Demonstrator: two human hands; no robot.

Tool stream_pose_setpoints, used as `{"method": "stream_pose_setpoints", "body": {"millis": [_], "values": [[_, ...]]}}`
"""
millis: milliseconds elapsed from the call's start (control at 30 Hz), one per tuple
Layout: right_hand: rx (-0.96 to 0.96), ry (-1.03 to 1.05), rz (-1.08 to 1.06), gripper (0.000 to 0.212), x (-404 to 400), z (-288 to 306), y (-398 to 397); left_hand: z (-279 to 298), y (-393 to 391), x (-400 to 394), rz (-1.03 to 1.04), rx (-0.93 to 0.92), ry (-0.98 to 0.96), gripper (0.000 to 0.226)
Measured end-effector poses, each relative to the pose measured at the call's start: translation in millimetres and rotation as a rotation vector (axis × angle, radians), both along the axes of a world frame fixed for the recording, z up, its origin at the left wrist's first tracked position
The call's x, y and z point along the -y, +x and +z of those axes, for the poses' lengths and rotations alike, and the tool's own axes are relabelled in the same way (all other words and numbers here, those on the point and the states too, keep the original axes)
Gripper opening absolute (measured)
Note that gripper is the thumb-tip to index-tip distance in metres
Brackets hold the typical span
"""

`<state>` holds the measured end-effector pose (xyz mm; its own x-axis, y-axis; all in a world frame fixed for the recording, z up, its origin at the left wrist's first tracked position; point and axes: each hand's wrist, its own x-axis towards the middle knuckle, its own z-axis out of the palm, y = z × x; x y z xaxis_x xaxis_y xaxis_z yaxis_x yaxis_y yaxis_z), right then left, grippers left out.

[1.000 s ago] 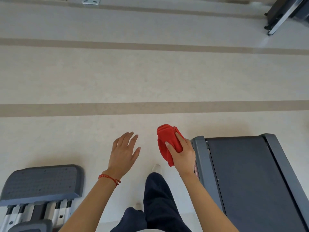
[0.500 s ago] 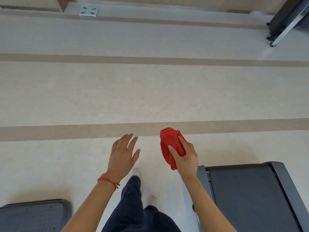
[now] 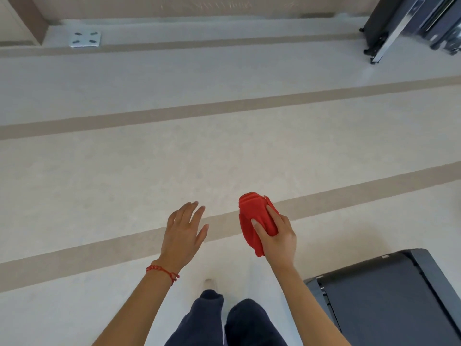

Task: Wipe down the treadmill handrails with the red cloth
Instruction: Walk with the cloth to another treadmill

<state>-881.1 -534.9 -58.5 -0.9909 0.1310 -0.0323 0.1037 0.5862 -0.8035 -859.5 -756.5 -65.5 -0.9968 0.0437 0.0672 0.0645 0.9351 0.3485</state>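
My right hand grips a folded red cloth in front of me, above the floor. My left hand hangs beside it with fingers spread and nothing in it; a red string bracelet circles its wrist. The rear end of a treadmill, dark belt in a grey frame, lies at the lower right, just right of my right forearm. No handrails are in view.
The floor is pale with tan stripes running across it. Dark equipment on wheels stands at the top right. A small white scale lies by the far wall at top left. My dark trouser legs show at the bottom.
The view has shifted forward and turned: the treadmill end slid down and right, and the grey stepper at the lower left left the frame. Both hands keep their pose, cloth still held.
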Motion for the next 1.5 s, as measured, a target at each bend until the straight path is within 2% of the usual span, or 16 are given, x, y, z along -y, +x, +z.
{"method": "stream_pose_setpoints", "body": {"millis": [300, 667, 733, 800, 1100, 1167, 1267, 1367, 1500], "values": [[0.001, -0.01, -0.046, 0.054, 5, -5, -92, -1, -105, -2, -0.066, 0.002, -0.009, 0.068], [-0.029, -0.033, -0.122, 0.053, -38, -4, -216, 8, -249, -53, -0.171, -0.041, -0.071, 0.068], [-0.019, -0.045, -0.158, 0.053, -46, -3, -230, 7, -271, -62, -0.205, -0.039, -0.087, 0.061], [-0.025, -0.041, -0.198, 0.053, -53, -3, -240, 3, -290, -71, -0.237, -0.088, -0.108, 0.041], [0.033, -0.07, -0.507, 0.053, -84, -12, -278, -9, -386, -118, -0.523, -0.145, -0.103, 0.036], [0.046, -0.07, -0.58, 0.053, -86, -12, -287, -8, -408, -126, -0.607, -0.128, -0.111, 0.044], [0.064, -0.103, -0.706, 0.052, -88, -12, -301, -7, -442, -140, -0.713, -0.105, -0.089, 0.039], [0.064, -0.147, -0.827, 0.051, -91, -13, -312, -4, -470, -156, -0.825, -0.074, -0.099, 0.05], [0.054, -0.146, -0.963, 0.05, -99, -13, -318, -3, -496, -183, -0.947, -0.058, -0.09, 0.051]]}}
